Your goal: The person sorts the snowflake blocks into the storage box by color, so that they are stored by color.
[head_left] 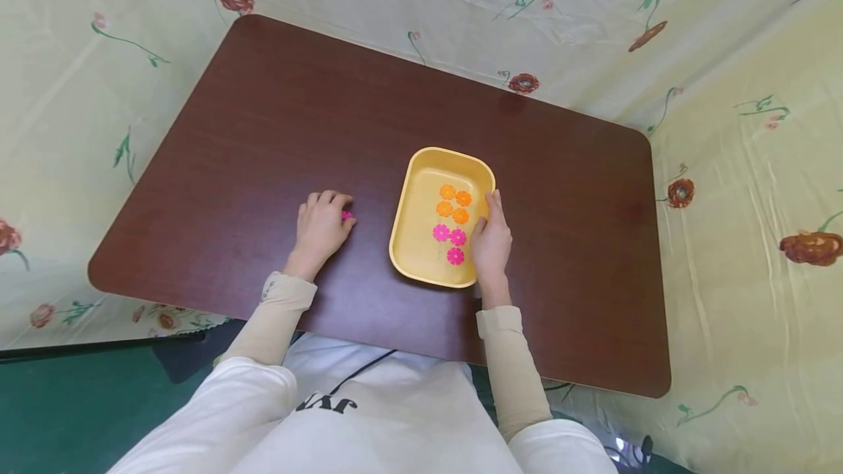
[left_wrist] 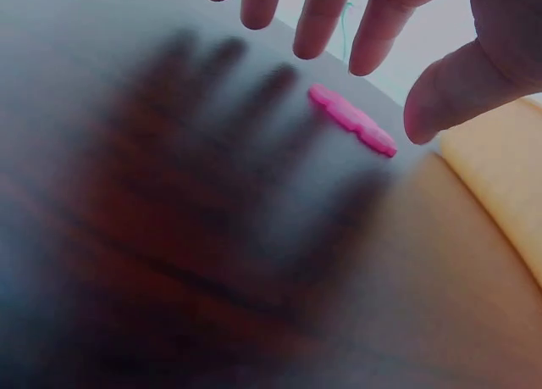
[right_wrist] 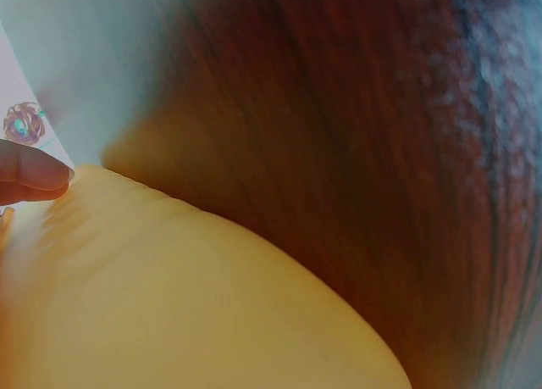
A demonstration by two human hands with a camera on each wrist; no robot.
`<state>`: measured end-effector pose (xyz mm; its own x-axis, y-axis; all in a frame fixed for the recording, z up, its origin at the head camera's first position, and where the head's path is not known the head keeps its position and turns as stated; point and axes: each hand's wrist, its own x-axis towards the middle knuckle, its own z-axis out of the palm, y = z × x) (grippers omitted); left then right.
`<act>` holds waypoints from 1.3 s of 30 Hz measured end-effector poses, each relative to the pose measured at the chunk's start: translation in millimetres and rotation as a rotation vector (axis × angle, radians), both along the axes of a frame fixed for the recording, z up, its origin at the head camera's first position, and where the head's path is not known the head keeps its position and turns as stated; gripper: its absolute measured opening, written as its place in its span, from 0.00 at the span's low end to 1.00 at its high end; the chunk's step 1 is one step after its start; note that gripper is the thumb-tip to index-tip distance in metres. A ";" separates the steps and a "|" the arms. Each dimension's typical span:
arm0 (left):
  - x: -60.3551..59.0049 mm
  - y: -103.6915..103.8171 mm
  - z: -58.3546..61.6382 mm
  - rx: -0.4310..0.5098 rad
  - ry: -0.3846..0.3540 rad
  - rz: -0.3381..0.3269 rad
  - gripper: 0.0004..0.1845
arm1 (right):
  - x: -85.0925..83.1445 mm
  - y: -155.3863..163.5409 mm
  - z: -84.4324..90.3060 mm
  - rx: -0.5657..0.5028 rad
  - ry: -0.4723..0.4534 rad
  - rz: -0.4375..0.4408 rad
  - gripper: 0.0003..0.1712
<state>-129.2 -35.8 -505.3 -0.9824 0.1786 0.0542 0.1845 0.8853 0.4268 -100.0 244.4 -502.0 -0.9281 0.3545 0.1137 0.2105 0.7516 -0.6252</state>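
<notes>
Altogether four orange flowers [head_left: 454,204], four pink flowers [head_left: 450,242].

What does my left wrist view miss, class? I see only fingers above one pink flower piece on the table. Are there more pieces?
Observer: Yes, three pink flowers lie in a yellow tray to the right of that hand.
Operator: Anything else in it?
Observer: Four orange flowers, clustered just beyond the pink ones.
Operator: Where is the other hand?
Observer: The right hand grips the tray's right rim, thumb inside.
</notes>
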 end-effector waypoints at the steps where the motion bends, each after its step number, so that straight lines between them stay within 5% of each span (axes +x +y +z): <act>1: 0.2 -0.8 -0.4 -0.003 0.001 0.000 0.20 | -0.2 0.1 0.2 -0.001 0.000 0.000 0.27; 19: 3.6 -4.6 0.5 -0.004 0.029 -0.004 0.14 | 0.3 -0.6 1.6 -0.019 -0.031 -0.008 0.27; 30: -9.7 -5.2 11.1 -0.033 -0.133 -0.020 0.12 | 0.3 -0.6 1.0 -0.017 -0.027 -0.012 0.27; 39: -12.3 -8.3 17.8 0.046 -0.246 -0.013 0.09 | 1.0 -0.6 1.8 -0.029 -0.022 -0.002 0.27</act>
<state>-141.5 -44.0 -487.5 -0.9647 0.1938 -0.1781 0.0808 0.8620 0.5004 -99.0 243.7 -500.2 -0.9297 0.3588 0.0833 0.2255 0.7331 -0.6417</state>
